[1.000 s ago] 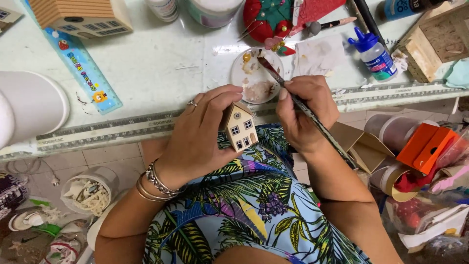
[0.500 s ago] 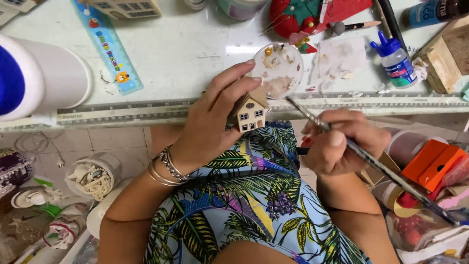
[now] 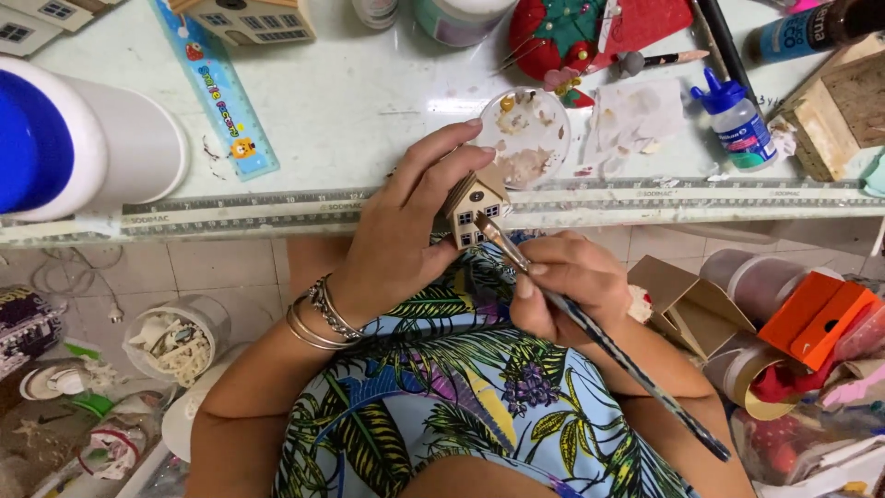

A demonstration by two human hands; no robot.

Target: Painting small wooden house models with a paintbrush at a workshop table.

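Note:
My left hand (image 3: 406,231) grips a tiny cream-coloured model house (image 3: 473,209) with dark windows, held over my lap just in front of the table edge. In my right hand (image 3: 567,281) is a long thin paintbrush (image 3: 599,337), its tip touching the front wall of the little house. The brush handle runs down to the lower right. A round paint palette (image 3: 527,136) with beige and brown smears lies on the table right behind the house.
A white tub with a blue lid (image 3: 83,138) lies at the left. A blue ruler (image 3: 221,92), a larger model house (image 3: 249,18), a glue bottle (image 3: 737,124), a red pincushion (image 3: 562,32) and a wooden box (image 3: 839,106) sit on the table (image 3: 350,101). Orange boxes (image 3: 816,318) and tape rolls crowd the right.
My right hand has come back from the right and brought the brush tip onto the small house. Before that it had dipped the brush at the palette.

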